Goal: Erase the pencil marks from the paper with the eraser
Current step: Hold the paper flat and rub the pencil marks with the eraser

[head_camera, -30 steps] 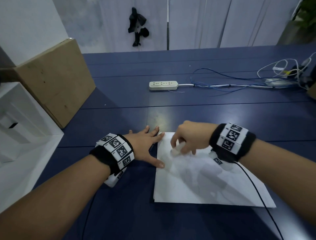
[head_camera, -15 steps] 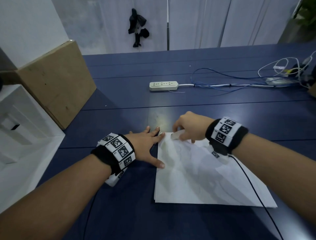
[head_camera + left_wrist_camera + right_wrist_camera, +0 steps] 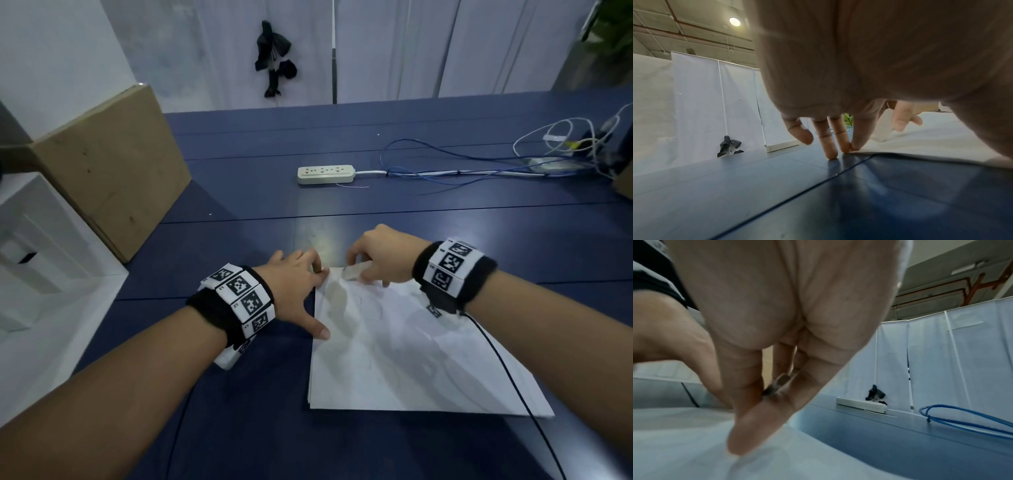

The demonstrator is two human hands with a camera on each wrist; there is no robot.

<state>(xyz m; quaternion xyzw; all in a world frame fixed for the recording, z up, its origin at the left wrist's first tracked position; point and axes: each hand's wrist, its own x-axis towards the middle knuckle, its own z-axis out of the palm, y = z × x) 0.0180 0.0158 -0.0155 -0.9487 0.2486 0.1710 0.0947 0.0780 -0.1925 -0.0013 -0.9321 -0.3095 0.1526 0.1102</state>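
Note:
A white sheet of paper (image 3: 404, 356) with faint pencil curves lies on the blue table (image 3: 445, 233). My right hand (image 3: 373, 263) pinches a pale eraser (image 3: 354, 271) and holds it on the sheet's far left corner. The eraser (image 3: 882, 128) also shows in the left wrist view, and as a grey block (image 3: 777, 384) between fingers in the right wrist view. My left hand (image 3: 301, 291) lies spread, fingers straight, pressing the paper's left edge (image 3: 910, 152). Its thumb (image 3: 320, 330) touches the edge further down.
A cardboard box (image 3: 102, 192) and a white foam block (image 3: 37, 260) stand at the left. A power strip (image 3: 325, 174) with blue and white cables (image 3: 479, 164) lies further back. Thin black wires run from both wrist bands toward the near edge.
My right hand slid the eraser from a spot lower on the sheet up to its far left corner. The left hand stayed put.

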